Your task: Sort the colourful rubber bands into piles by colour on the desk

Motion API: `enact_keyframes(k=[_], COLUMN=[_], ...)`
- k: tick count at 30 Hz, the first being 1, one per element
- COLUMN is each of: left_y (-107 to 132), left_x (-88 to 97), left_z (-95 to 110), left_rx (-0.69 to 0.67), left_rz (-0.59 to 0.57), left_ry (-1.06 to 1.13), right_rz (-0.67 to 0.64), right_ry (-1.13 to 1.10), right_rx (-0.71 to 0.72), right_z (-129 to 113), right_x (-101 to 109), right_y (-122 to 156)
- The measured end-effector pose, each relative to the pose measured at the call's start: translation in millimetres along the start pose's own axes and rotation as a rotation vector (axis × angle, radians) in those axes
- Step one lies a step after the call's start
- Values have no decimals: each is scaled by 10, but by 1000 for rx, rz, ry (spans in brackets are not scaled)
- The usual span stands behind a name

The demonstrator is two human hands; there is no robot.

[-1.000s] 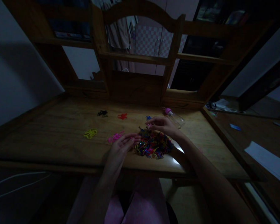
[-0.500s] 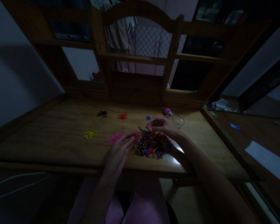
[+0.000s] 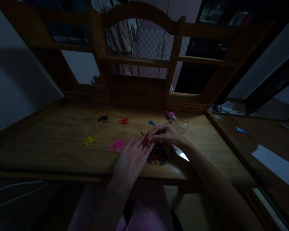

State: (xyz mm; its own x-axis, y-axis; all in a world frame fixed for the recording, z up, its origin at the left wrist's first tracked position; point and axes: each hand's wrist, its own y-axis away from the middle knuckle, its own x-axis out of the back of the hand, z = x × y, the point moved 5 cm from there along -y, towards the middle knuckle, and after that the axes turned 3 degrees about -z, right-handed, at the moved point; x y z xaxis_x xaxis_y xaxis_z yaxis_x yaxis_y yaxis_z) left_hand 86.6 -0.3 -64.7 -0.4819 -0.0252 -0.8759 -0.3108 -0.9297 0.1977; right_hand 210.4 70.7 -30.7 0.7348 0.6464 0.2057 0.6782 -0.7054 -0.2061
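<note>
A mixed pile of coloured elastic bands (image 3: pixel 162 154) lies on the wooden desk, partly covered by my hands. My right hand (image 3: pixel 167 134) is over its far left side, thumb and fingers pinched on a small pink elastic band, mostly hidden by the fingers. Against those fingertips rest the fingers of my left hand (image 3: pixel 133 157), stretched out with the back of the hand up. Left of it is a group of pink bands (image 3: pixel 117 144). Farther off lie yellow bands (image 3: pixel 90 140), black bands (image 3: pixel 103 118), red bands (image 3: pixel 123 121) and blue bands (image 3: pixel 151 123), each colour apart.
A clear bottle with a pink cap (image 3: pixel 179 122) lies on its side behind my right hand. The wooden shelf unit (image 3: pixel 139 91) rises along the desk's back edge. On the lower surface at right are white paper (image 3: pixel 274 163) and a blue card (image 3: pixel 241 130).
My right hand has come down and slightly left with the pink elastic band. My left hand has moved right, and the fingers of both hands now meet. The view has shifted slightly.
</note>
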Motion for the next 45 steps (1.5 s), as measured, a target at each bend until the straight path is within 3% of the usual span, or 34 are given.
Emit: enact_keyframes(k=[3, 6, 10, 13, 15, 21, 24, 27, 31, 35, 38, 41, 45], left_y=[42, 112, 219, 306, 340, 306, 281, 283, 326, 300, 260, 213, 148], left_x=[-32, -4, 169, 422, 574, 757, 735, 669, 476, 226, 135, 128, 155], left_z=[57, 118, 317, 597, 774, 1013, 980, 918, 784, 418, 126, -30, -66], left_rx=[-91, -161, -385, -613, -695, -622, -605, -625, -681, -634, -600, -633, -674], left_rz=[-5, -4, 5, 164, 252, 403, 353, 272, 201, -67, -251, -280, -217], left_ry=[-372, -599, -987, -953, -888, -1197, -1339, -1343, -1456, -1735, -1903, -2068, -2214], right_rz=[84, 278, 441, 490, 515, 525, 537, 572, 568, 568, 572, 560, 535], right_ry=[-20, -37, -228, -379, -431, -426, -425, -475, -552, -598, -619, -633, -645], right_rx=[16, 1, -15, -20, -17, -37, -39, -52, -54, -47, -74, -91, -92], right_z=[-4, 53, 179, 264, 310, 393, 386, 379, 377, 410, 469, 515, 532], right_x=[51, 176, 335, 419, 463, 498, 501, 522, 554, 575, 575, 570, 560], right_y=[1, 14, 20, 10, 7, 11, 19, 26, 21, 20, 17, 9, 2])
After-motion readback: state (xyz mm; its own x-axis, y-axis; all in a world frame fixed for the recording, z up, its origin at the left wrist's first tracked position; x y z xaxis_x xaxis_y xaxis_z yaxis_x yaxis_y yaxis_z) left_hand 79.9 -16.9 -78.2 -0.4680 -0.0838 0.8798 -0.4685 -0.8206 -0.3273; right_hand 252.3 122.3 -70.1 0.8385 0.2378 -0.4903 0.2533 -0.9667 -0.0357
